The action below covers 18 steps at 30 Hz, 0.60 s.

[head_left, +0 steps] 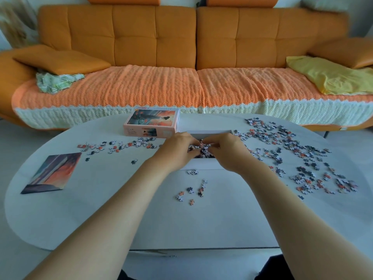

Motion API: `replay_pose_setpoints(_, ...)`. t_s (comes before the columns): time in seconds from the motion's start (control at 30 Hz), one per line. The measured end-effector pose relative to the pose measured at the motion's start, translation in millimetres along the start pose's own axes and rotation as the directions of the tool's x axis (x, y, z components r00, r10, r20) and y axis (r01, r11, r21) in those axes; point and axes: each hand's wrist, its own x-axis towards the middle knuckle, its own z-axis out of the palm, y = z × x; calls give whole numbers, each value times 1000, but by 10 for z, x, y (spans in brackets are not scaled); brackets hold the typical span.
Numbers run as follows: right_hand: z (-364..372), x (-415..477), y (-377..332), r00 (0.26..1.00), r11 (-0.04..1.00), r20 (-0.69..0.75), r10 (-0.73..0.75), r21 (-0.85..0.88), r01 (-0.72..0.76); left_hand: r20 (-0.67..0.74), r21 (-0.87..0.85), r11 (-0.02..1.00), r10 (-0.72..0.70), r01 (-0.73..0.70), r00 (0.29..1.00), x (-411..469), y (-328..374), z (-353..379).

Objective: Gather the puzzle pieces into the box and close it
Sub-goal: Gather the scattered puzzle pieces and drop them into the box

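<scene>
Left hand (pixel 178 150) and right hand (pixel 230 152) meet over the open white box (pixel 201 164), fingers of both curled round one clump of puzzle pieces (pixel 199 148). More loose pieces (pixel 292 152) are scattered on the worktop (pixel 201 225), mostly right of the box, some left and in front. The printed lid (pixel 153 122) sits just behind-left of the box, and a picture sheet (pixel 52 172) lies far left.

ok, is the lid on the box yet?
No, the lid sits on the table, left of the open box.
</scene>
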Motion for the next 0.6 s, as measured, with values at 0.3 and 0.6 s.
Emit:
replay_pose_setpoints(0.3,52,-205,-172,938,943,-106,-332,-37,330,-155,108,981,175,-160,972,-292,-4,-120)
replay_pose_setpoints(0.6,336,-457,-84,929,914,276,-246,-253,317,251,81,997,-32,12,967,-783,-87,-223)
